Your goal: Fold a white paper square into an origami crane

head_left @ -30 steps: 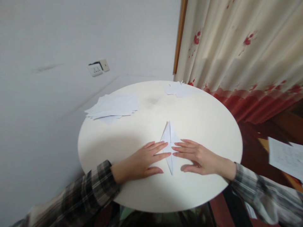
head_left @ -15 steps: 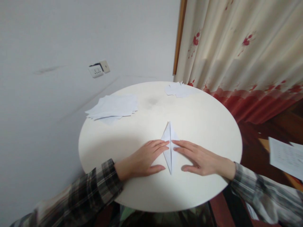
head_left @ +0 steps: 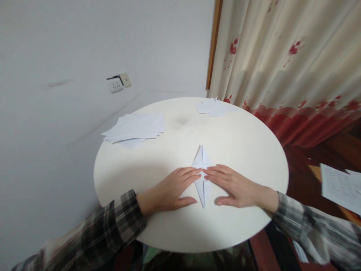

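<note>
A folded white paper (head_left: 200, 188) lies flat on the round white table (head_left: 239, 146), shaped like a long narrow diamond with a seam down its middle. My left hand (head_left: 176, 190) rests on its left side, fingers stretched out and thumb spread away. From the other side, my right hand (head_left: 235, 186) lies on the right half with its fingers extended and thumb apart. The fingertips of both hands almost meet at the seam and hide the middle of the paper.
A stack of white sheets (head_left: 137, 126) lies at the table's back left. More paper pieces (head_left: 213, 107) sit near the far edge. A wall with a socket (head_left: 115, 84) borders the left; a curtain (head_left: 282, 56) hangs at the right. Printed sheets (head_left: 340, 186) lie at far right.
My right hand's fingers have slid slightly left, up to the seam and closer to my left fingertips. My left hand and the paper have stayed in place.
</note>
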Demonstrator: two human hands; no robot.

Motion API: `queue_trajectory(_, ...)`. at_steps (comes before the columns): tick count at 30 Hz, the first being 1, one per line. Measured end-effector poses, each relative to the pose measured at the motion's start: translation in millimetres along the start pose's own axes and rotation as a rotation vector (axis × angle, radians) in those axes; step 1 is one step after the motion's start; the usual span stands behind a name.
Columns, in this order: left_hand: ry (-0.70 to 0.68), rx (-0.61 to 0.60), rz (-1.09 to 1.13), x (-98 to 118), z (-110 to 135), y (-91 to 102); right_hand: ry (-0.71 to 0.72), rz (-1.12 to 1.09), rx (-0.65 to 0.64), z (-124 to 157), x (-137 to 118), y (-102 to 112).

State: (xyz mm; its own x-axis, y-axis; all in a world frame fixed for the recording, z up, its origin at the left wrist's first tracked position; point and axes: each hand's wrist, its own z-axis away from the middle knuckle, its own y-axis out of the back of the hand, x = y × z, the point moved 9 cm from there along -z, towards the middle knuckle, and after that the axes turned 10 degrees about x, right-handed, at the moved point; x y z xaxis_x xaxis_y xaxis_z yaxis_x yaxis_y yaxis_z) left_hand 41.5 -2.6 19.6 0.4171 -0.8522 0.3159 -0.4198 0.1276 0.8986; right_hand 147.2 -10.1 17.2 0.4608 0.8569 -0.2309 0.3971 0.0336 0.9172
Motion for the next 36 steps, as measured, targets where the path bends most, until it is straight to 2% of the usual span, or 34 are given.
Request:
queue_trajectory(5, -0.041, -0.034, -0.035, 5.9, -1.7, 0.3, 0.007, -0.028, -0.008, 0.4, 1.0, -1.3)
queue_trajectory(10, -0.094, -0.006, -0.058, 7.5, -0.1, 0.4, -0.016, -0.029, -0.022, 0.0, 2.3, -2.9)
queue_trajectory(19, -0.078, -0.013, -0.05, 5.6, 1.8, 0.6, -0.004, -0.151, 0.027, -0.2, -1.1, 5.4)
queue_trajectory(24, -0.044, -0.024, -0.03, 4.6, 0.4, 0.9, 0.012, -0.109, -0.007, -0.6, -1.6, 3.0)
queue_trajectory(36, -0.098, 0.001, -0.058, 6.1, 2.6, 1.6, -0.009, -0.058, 0.005, 0.9, -1.0, -0.4)
